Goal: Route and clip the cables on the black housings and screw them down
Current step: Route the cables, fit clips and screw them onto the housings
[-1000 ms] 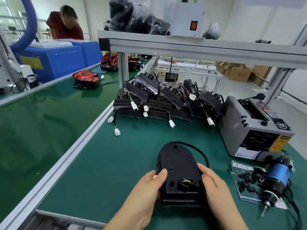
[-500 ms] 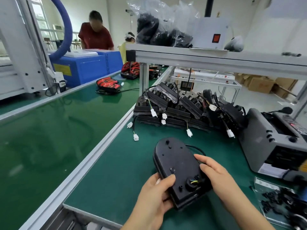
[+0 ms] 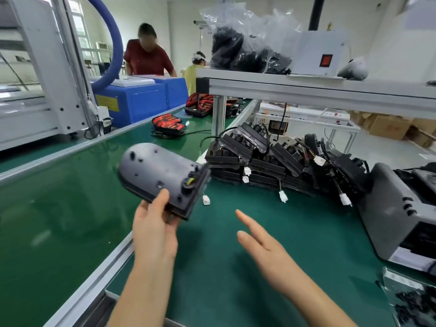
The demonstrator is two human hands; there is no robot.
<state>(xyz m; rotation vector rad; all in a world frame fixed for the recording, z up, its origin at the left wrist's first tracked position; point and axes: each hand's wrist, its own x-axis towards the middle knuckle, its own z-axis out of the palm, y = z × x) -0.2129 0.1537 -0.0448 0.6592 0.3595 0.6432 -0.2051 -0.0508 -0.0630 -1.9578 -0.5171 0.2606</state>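
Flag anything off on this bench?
Nothing looks damaged or spilled. The stacked housings lie in a loose heap, leaning on each other, white connectors trailing onto the mat. The left hand holds one housing aloft; the right hand is empty.

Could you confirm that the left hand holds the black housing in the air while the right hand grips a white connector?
Not quite: the head view shows the right hand open, gripping nothing. The left hand does hold the black housing in the air.
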